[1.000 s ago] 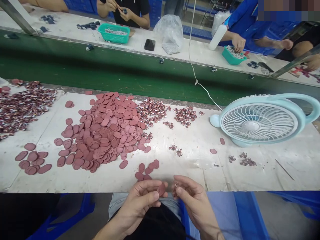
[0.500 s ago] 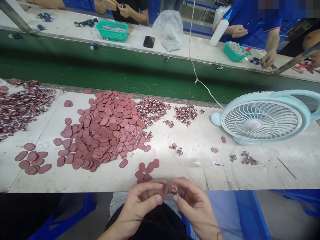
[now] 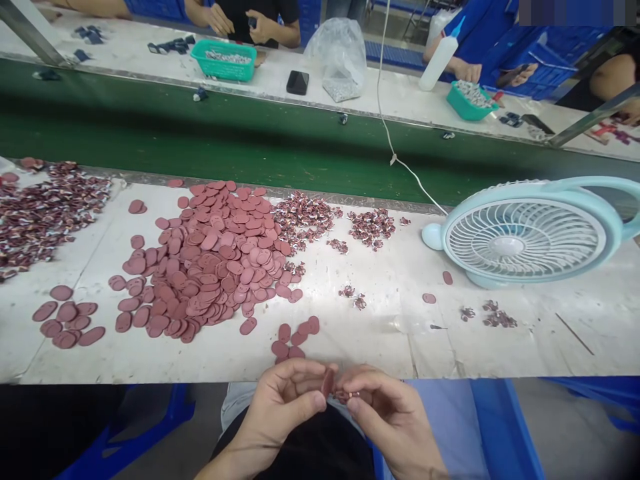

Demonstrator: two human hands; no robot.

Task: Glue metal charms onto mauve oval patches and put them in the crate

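Between the thumb and fingers of my left hand is a reddish-brown oval disc, turned edge-on. Opposite it, my right hand pinches a small shiny brown piece against the disc's right side; its exact shape is too small to tell. Both hands are over my lap at the table's front edge. Just beyond them lies a small group of similar discs. A large heap of discs spreads to the left. Small shiny brown pieces lie in piles behind and to the right of the heap.
A light-blue fan lies on the right of the white table, its white cord running upward. Another large pile of small pieces is at far left. Across a green belt, co-workers' hands work near green baskets.
My right hand has brought the small piece closer to the disc, and the gap between my hands has narrowed. Small dark items on the green belt have shifted right. Co-workers' hands have moved.
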